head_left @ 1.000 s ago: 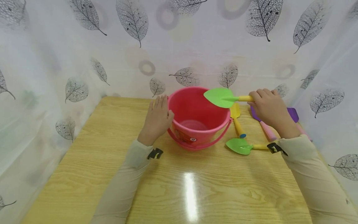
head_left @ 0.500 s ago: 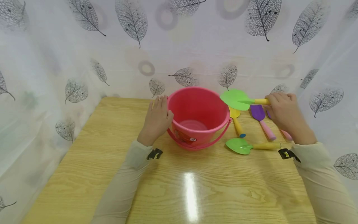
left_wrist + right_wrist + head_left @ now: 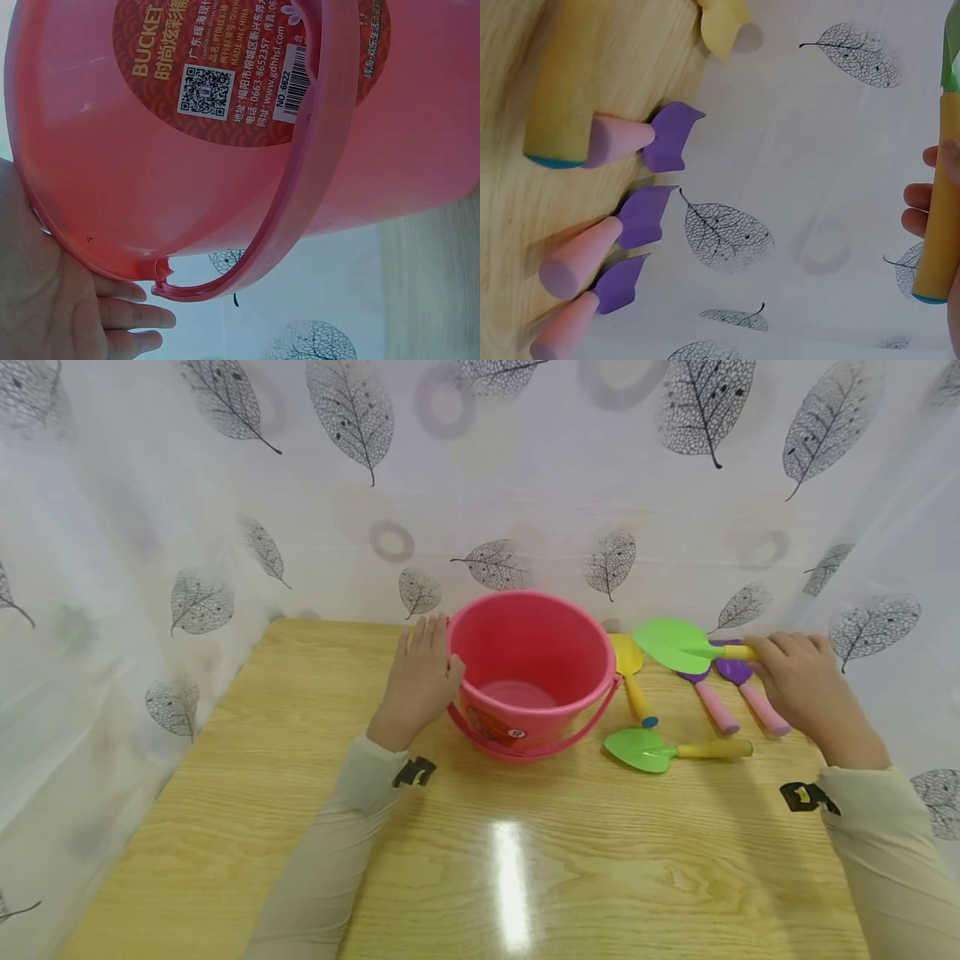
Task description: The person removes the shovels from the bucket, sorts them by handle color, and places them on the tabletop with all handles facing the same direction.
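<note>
A pink bucket [image 3: 534, 727] stands upright on the table with its handle hanging down in front. My left hand [image 3: 422, 681] touches the left side of its rim; in the left wrist view the fingers [image 3: 135, 313] lie straight beside the rim and handle joint. My right hand [image 3: 802, 681] grips the yellow handle of a green toy trowel [image 3: 675, 645], held above the shovels right of the bucket. In the right wrist view, fingers wrap that yellow handle [image 3: 936, 217]. A second green trowel [image 3: 639, 750] lies on the table, front right of the bucket.
Beside the bucket lies a yellow toy shovel [image 3: 628, 653]. Purple shovels with pink handles [image 3: 763, 708] lie farther right; the right wrist view shows three, including one purple blade [image 3: 622, 283] nearest the curtain. A leaf-patterned curtain [image 3: 525, 468] surrounds the wooden table [image 3: 300, 727].
My right hand has carried the green trowel rightward and slightly lower, from over the bucket's rim to above the purple shovels. The left hand and bucket have stayed put.
</note>
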